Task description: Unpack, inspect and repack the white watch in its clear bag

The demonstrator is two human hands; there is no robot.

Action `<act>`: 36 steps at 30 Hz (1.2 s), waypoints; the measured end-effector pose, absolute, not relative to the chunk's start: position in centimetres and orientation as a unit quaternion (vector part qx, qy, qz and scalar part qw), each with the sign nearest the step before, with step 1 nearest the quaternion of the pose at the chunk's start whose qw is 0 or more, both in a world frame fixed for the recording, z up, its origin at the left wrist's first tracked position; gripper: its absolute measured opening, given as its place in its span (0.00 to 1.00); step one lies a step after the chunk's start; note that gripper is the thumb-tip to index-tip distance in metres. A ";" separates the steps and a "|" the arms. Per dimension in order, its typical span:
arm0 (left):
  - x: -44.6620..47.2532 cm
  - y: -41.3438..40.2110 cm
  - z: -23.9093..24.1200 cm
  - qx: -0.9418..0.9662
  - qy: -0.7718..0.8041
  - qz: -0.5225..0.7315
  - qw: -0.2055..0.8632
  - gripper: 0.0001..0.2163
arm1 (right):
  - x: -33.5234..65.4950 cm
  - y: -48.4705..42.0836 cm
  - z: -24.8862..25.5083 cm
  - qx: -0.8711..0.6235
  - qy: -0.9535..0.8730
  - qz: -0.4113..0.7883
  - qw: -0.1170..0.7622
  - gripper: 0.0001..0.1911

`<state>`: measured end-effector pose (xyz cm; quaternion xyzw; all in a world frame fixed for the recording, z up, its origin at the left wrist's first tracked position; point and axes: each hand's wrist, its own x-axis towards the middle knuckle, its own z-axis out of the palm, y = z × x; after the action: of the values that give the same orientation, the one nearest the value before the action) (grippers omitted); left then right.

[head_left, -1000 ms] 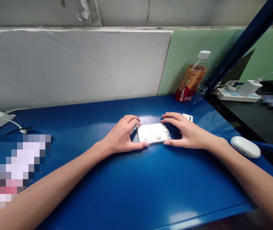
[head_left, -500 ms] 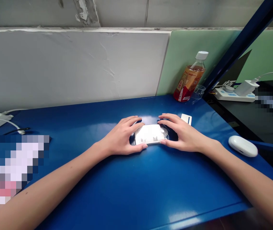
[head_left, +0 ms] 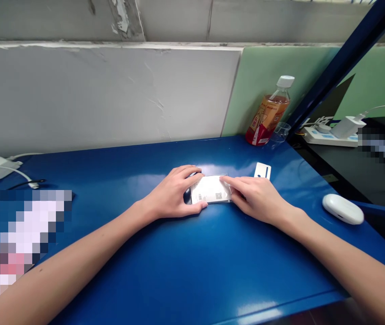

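Note:
A small flat white packet (head_left: 210,188) with fine dark print lies on the blue desk, a clear plastic edge showing around it. My left hand (head_left: 179,192) grips its left end, fingers along the far edge and thumb at the near edge. At the right end is my right hand (head_left: 255,196), its index finger stretched onto the far right corner and its thumb below at the side. The other fingers of that hand are curled and partly hidden. Just behind my right hand lies a white card (head_left: 263,170) with a dark slot.
A bottle (head_left: 268,113) of reddish drink stands at the back right beside a clear plastic cup (head_left: 280,132). A white oval case (head_left: 343,209) rests near the right edge. White power strips (head_left: 329,135) and cables lie at both sides. A blue post (head_left: 331,67) rises at right.
My right hand has gone from spread around the right end to drawn in, its index finger now on the packet's corner. My left hand stays in place.

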<state>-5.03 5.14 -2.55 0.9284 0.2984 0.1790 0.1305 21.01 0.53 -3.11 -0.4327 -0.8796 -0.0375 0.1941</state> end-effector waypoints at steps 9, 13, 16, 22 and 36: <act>-5.0 5.0 -2.6 0.928 0.282 0.202 0.135 0.24 | 20.1 0.3 -3.2 -0.510 -0.816 0.063 0.264 0.22; -4.9 4.9 -2.5 0.929 0.285 0.199 0.128 0.24 | 19.7 0.1 -2.8 -0.542 -0.785 0.125 0.274 0.22; -4.9 4.8 -2.5 0.928 0.286 0.205 0.117 0.23 | 19.4 0.0 -2.6 -0.557 -0.765 0.163 0.279 0.23; -4.6 4.7 -2.6 0.923 0.304 0.217 0.092 0.21 | 19.0 0.3 -2.7 -0.579 -0.737 0.196 0.287 0.22; -4.6 4.4 -2.6 0.907 0.362 0.212 0.042 0.22 | 21.6 2.3 -2.5 -0.509 -0.817 0.068 0.262 0.12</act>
<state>-4.60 4.42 -2.60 0.9067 0.3623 0.2116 0.0420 21.63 2.29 -2.49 -0.5091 -0.8170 0.0681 0.2621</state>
